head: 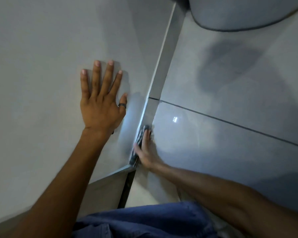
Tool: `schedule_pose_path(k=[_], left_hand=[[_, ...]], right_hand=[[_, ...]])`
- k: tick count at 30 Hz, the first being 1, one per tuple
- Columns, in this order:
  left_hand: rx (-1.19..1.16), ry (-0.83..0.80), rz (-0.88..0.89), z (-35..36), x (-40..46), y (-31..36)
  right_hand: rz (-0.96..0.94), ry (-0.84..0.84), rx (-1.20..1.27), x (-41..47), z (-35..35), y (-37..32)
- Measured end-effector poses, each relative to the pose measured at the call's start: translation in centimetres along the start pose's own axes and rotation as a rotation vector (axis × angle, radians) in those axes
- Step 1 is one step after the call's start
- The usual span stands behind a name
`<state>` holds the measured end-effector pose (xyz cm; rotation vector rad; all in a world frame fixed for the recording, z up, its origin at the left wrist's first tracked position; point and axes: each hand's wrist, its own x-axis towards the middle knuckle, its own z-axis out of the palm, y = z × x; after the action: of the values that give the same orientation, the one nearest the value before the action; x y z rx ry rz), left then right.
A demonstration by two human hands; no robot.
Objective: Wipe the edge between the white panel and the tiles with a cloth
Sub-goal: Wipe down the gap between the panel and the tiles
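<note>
The white panel (41, 66) fills the left half of the view. Glossy grey tiles (230, 134) lie to its right, and a narrow edge strip (163, 62) runs diagonally between them. My left hand (101, 100) rests flat on the panel with fingers spread and a dark ring on the thumb. My right hand (145, 152) presses a dark striped cloth (140, 136) into the edge strip near its lower end. The cloth is bunched under the fingers and partly hidden by them.
A dark grout line (230, 122) crosses the tiles. A rounded white fixture (248, 12) sits at the top right. The panel's lower corner (130, 166) ends just below the cloth, with a dark gap beneath. My blue jeans (144, 220) fill the bottom.
</note>
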<state>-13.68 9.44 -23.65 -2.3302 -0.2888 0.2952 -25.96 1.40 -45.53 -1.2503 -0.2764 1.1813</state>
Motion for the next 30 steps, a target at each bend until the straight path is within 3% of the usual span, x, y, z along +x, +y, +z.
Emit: schedule_pose_path(k=[3, 6, 8, 15, 22, 26, 30], left_hand=[[-0.011, 0.016, 0.013, 0.0, 0.0, -0.1], [-0.037, 0.016, 0.019, 0.1, -0.1, -0.2], [-0.058, 0.025, 0.020, 0.2, 0.0, -0.3], [-0.061, 0.031, 0.023, 0.5, 0.0, -0.1], [-0.028, 0.038, 0.028, 0.6, -0.1, -0.1], [-0.014, 0.049, 0.047, 0.7, -0.1, 0.0], [-0.034, 0.060, 0.039, 0.9, -0.2, -0.1]], right_hand=[[0.028, 0.271, 0.214, 4.2, -2.4, -5.9], [0.032, 0.505, 0.226, 8.9, -5.5, -10.4], [-0.010, 0.558, 0.189, 10.8, -7.5, -11.4], [-0.218, 0.347, -0.086, 7.0, -6.3, -4.8], [-0.292, -0.331, -0.324, -6.2, 1.3, 6.9], [-0.407, -0.246, -0.471, -2.3, 0.7, 5.5], [-0.334, 0.083, -0.423, 3.7, -3.6, -0.4]])
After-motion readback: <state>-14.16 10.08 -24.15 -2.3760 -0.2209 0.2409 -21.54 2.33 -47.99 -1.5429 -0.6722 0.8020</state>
